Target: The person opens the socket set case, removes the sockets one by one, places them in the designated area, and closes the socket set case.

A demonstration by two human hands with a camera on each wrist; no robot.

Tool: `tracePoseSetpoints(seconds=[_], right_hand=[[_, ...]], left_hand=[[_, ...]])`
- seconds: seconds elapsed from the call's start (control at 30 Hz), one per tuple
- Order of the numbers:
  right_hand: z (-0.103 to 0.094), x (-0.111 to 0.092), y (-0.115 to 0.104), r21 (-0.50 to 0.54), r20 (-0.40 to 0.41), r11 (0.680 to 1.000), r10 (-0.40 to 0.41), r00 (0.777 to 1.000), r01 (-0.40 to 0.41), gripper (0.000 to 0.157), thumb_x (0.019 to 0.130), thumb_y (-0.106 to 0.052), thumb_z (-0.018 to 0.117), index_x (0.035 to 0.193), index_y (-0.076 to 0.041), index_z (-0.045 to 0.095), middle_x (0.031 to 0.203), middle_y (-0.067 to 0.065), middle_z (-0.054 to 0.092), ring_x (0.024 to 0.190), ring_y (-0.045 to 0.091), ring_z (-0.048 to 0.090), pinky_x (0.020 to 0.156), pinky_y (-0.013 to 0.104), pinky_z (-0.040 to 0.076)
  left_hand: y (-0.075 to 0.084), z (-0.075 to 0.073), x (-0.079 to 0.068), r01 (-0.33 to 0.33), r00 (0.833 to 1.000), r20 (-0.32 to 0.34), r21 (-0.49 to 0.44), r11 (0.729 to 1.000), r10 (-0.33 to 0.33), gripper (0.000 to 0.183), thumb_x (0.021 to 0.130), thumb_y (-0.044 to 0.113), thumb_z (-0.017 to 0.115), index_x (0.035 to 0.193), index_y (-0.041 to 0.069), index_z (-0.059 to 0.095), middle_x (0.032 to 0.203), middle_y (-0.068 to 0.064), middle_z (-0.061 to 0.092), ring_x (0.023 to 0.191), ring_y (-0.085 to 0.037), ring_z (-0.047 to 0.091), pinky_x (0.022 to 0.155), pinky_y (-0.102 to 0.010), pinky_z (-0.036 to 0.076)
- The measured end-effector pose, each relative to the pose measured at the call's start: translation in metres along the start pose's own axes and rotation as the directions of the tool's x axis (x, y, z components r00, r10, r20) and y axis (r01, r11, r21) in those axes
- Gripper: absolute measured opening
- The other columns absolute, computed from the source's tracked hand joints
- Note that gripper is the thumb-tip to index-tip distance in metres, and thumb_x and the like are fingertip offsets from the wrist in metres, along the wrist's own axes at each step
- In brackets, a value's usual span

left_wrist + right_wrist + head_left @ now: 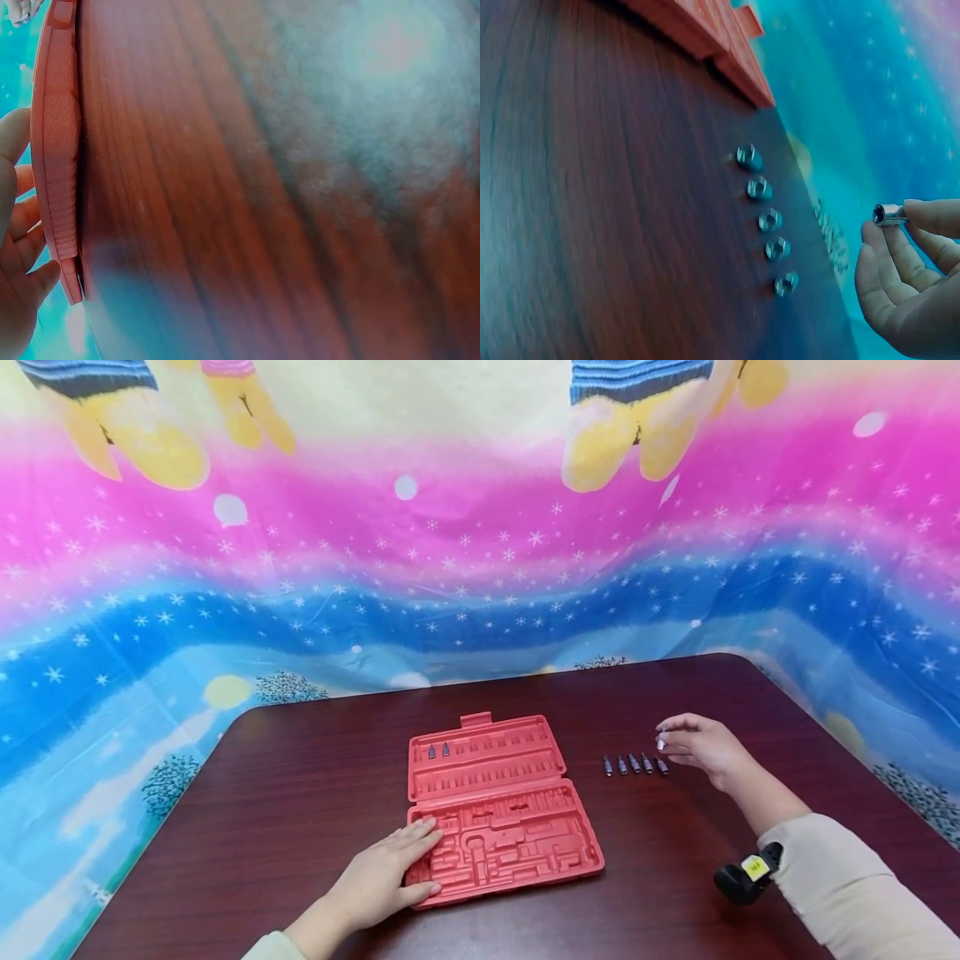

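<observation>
A red plastic tool case (pixel 517 843) lies unfolded on the table, its hollows moulded for tools. My left hand (pixel 386 868) rests on its near left corner, fingers extended over the rim; the left wrist view shows the case's side (pixel 61 142) beside that hand (pixel 19 247). Two small dark screwdriver bits (pixel 438 751) sit in the upper left of the far half. To the right, several similar bits (pixel 634 764) form a row on the table. Above the row's right end, my right hand (pixel 708 747) pinches one short metal bit (pixel 889 215) between thumb and fingertips, its hollow-looking end exposed.
The dark brown wooden table (pixel 262 810) has rounded far corners. Behind it hangs a patterned pink and blue cloth (pixel 480 568). A black wrist device (pixel 746 875) with a yellow label is strapped below my right sleeve.
</observation>
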State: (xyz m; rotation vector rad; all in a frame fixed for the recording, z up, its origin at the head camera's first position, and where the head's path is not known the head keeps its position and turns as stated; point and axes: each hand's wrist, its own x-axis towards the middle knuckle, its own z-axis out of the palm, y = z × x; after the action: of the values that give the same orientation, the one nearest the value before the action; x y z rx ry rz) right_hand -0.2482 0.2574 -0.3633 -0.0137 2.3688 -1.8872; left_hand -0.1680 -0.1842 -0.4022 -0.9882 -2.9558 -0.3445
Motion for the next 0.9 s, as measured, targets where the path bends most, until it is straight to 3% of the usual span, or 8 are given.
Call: tracePoseSetpoints(seconds=[0.2, 0.47, 0.67, 0.9], right_hand=[[-0.011, 0.002, 0.013, -0.044, -0.002, 0.999, 0.021, 1.0, -0.021, 0.02, 0.084, -0.012, 0.054, 0.098, 0.002, 0.053, 0.082, -0.001, 0.059, 0.076, 0.011, 0.059, 0.072, 0.032, 0.048], [-0.018, 0.007, 0.026, -0.175, 0.005, 0.982, 0.078, 0.997, -0.076, 0.036, 0.086, -0.011, 0.051, 0.11, 0.014, 0.044, 0.087, 0.006, 0.06, 0.078, 0.017, 0.058, 0.072, 0.034, 0.047], [-0.017, 0.01, 0.035, -0.243, 0.005, 0.966, 0.098, 0.995, -0.094, 0.031, 0.085, -0.007, 0.049, 0.106, 0.015, 0.045, 0.082, 0.005, 0.06, 0.074, 0.016, 0.057, 0.069, 0.034, 0.047], [-0.016, 0.013, 0.04, -0.326, -0.052, 0.939, 0.103, 0.993, -0.114, 0.026, 0.084, -0.007, 0.049, 0.101, 0.013, 0.049, 0.081, 0.006, 0.058, 0.072, 0.016, 0.055, 0.066, 0.035, 0.047]], left_hand=[[0.0, 0.0, 0.0, 0.003, 1.0, 0.001, -0.005, 1.0, -0.003, 0.059, 0.079, 0.048, 0.053, 0.125, 0.01, 0.047, 0.131, -0.005, 0.04, 0.118, -0.021, 0.037, 0.09, -0.04, 0.035], [0.0, 0.0, -0.001, 0.0, 1.0, -0.007, -0.003, 1.0, 0.0, 0.059, 0.079, 0.047, 0.054, 0.125, 0.01, 0.047, 0.13, -0.005, 0.041, 0.118, -0.02, 0.037, 0.09, -0.039, 0.035], [-0.001, 0.001, -0.002, 0.002, 1.0, -0.015, 0.001, 1.0, -0.002, 0.059, 0.079, 0.048, 0.053, 0.125, 0.01, 0.047, 0.131, -0.005, 0.04, 0.119, -0.019, 0.036, 0.09, -0.039, 0.035], [-0.001, 0.0, -0.001, 0.001, 1.0, -0.009, -0.005, 1.0, -0.001, 0.06, 0.08, 0.048, 0.053, 0.125, 0.011, 0.047, 0.131, -0.004, 0.039, 0.12, -0.018, 0.035, 0.09, -0.038, 0.036]])
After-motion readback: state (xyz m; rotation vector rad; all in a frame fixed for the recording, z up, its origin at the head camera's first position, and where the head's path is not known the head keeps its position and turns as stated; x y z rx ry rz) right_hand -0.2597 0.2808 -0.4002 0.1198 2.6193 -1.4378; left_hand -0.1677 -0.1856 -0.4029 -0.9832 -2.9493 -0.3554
